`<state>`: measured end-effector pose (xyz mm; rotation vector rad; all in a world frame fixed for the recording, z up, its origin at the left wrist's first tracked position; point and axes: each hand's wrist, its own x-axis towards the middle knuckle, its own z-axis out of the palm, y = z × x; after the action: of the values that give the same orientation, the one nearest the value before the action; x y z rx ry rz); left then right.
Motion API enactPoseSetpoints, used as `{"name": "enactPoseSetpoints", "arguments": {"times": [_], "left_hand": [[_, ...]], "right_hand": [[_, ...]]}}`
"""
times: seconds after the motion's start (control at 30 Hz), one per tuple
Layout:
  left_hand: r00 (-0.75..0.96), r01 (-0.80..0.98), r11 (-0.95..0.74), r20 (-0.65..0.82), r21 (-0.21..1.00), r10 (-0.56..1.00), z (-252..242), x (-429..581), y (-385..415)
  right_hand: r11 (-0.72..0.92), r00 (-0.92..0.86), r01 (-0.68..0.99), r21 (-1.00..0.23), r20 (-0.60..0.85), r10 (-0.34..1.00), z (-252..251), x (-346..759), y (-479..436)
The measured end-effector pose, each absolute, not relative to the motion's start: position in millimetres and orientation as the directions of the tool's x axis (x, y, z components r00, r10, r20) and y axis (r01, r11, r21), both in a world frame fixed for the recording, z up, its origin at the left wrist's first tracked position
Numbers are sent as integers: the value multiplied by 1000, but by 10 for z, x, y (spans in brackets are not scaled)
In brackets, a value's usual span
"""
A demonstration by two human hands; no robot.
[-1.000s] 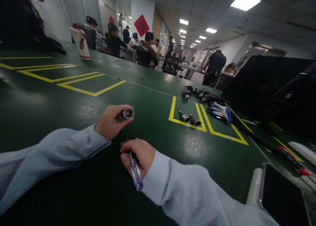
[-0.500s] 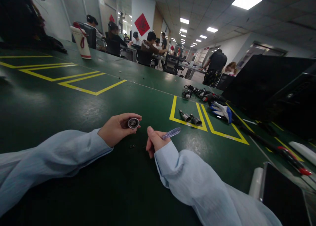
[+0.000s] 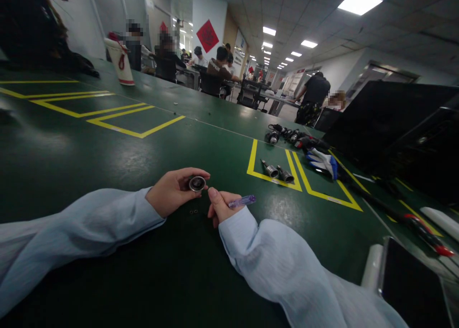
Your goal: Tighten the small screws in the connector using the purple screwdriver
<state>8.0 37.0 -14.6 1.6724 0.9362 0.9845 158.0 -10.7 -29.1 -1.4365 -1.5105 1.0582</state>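
Observation:
My left hand (image 3: pixel 172 190) is closed around a round metal socket-like part (image 3: pixel 197 184), its open hollow end turned toward me. Close by on the right, my right hand (image 3: pixel 223 206) grips a screwdriver with a translucent purple handle (image 3: pixel 242 202), which sticks out behind the thumb. The tool's tip is hidden or too thin to make out beside the metal part. Below and between the hands, two tiny dark rings (image 3: pixel 193 212) lie on the green table (image 3: pixel 143 285).
Two metal cup-ended parts (image 3: pixel 278 171) lie inside a yellow taped box. Behind them are dark metal pieces (image 3: pixel 283 135) and a white-blue glove (image 3: pixel 322 162). A paper cup (image 3: pixel 121 62) stands far left; a black-screened device (image 3: pixel 412 280) lies near right. People sit beyond the table.
My right hand has moved slightly left, bringing the screwdriver closer to the metal part. My left hand has shifted a little right and down, still holding it.

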Motion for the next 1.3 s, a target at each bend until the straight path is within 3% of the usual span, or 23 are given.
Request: {"name": "enactPoseSetpoints", "arguments": {"times": [0.4, 0.5, 0.67, 0.9, 1.3], "left_hand": [[356, 75, -127, 92, 989, 930, -112, 125, 325], [365, 5, -10, 7, 1000, 931, -78, 125, 323], [330, -96, 122, -84, 988, 940, -51, 115, 320], [321, -81, 99, -68, 992, 945, -79, 94, 312], [275, -15, 25, -20, 1000, 961, -61, 130, 264]], "right_hand": [[-3, -74, 425, -905, -38, 997, -327, 1539, 27], [61, -92, 348, -936, 31, 995, -321, 1574, -15], [175, -58, 84, -981, 171, 984, -282, 1631, -80], [321, -70, -91, -943, 327, 942, -347, 1619, -48], [283, -90, -53, -958, 287, 954, -394, 1571, -14]]}}
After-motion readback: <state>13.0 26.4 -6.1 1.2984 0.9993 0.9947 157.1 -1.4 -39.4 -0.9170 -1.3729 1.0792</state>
